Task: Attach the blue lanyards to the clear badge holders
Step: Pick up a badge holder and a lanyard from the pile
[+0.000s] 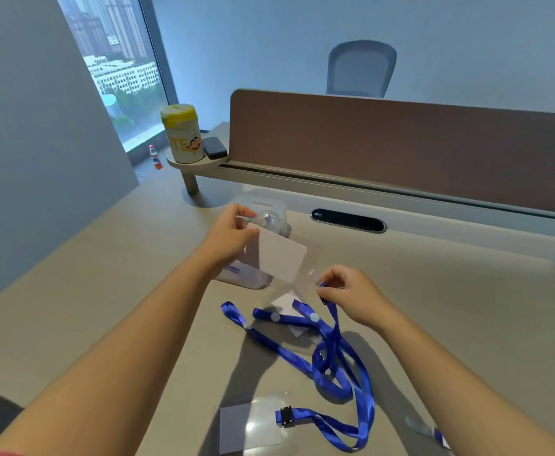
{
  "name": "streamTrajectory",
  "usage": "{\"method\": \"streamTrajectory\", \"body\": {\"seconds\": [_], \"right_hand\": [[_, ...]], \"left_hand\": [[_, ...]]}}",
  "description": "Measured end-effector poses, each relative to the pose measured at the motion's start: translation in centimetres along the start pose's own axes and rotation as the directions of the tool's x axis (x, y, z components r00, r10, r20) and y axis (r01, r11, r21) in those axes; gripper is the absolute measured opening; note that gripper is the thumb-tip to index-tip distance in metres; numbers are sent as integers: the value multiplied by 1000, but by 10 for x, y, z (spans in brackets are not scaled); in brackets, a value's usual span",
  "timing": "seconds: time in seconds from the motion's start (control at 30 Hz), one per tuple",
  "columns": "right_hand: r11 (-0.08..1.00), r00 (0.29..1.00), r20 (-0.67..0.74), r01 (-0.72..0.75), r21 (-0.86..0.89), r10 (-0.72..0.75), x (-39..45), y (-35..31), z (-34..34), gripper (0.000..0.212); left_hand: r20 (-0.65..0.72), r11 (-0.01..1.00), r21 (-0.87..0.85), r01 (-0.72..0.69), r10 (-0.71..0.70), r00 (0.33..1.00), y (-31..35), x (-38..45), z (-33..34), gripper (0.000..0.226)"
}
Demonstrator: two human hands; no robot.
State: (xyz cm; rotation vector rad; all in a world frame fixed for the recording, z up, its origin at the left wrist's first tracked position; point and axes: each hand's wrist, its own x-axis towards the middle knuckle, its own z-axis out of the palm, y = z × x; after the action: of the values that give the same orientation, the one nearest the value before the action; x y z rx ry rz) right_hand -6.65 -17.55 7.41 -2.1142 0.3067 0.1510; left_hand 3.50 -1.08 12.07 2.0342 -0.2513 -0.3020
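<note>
Centrally, both bare forearms are extended forward over the beige desk (pixel 105 274), converging above its middle. The left hand (pixel 228 236) is raised, wrist bent, its fingers curled and pinching the upper left edge of a clear badge holder (pixel 281 260) that carries a white card. The holder is held in the air, tilted, its long axis running from upper left down to lower right, where its clear lower corner reaches toward the right hand (pixel 345 292). The right hand is held lower, knuckles up, thumb and fingertips closed narrowly on the end of a blue lanyard (pixel 337 343) just beside that corner; whether the clip is engaged cannot be told. From this pinch the strap hangs down to the desk and is coiled in loose loops with other blue straps. A second clear badge holder (pixel 253 424) is laid flat near the front edge, with a black clip (pixel 285 416) at its right side. A translucent box (pixel 263 209) is seen behind the left hand.
</note>
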Motion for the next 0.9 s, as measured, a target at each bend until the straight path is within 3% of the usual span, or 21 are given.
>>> {"method": "streamTrajectory", "body": {"seconds": [0.2,0.37,0.53,0.67,0.8,0.9], "right_hand": [[989,989,-97,117,87,-108,2,-20,-10,22],[969,974,-138,200,145,-181,6,-46,-21,15],[945,948,-117,271,-184,-294,11,-67,-21,8],[864,937,-89,272,-424,-338,8,-73,-23,17],[803,942,-74,237,-547,-328,5,-69,-24,18],[818,935,-129,215,-533,-330,6,-64,-23,17]], "left_hand": [[-85,973,-155,170,-185,979,-14,4,-3,27],[-68,957,-96,273,-280,958,-20,5,1,48],[-21,994,91,-58,60,998,1,3,3,55],[171,870,379,-315,269,948,13,3,9,63],[170,722,583,-373,340,925,17,0,14,31],[196,744,554,-374,320,927,20,-6,18,21]]}}
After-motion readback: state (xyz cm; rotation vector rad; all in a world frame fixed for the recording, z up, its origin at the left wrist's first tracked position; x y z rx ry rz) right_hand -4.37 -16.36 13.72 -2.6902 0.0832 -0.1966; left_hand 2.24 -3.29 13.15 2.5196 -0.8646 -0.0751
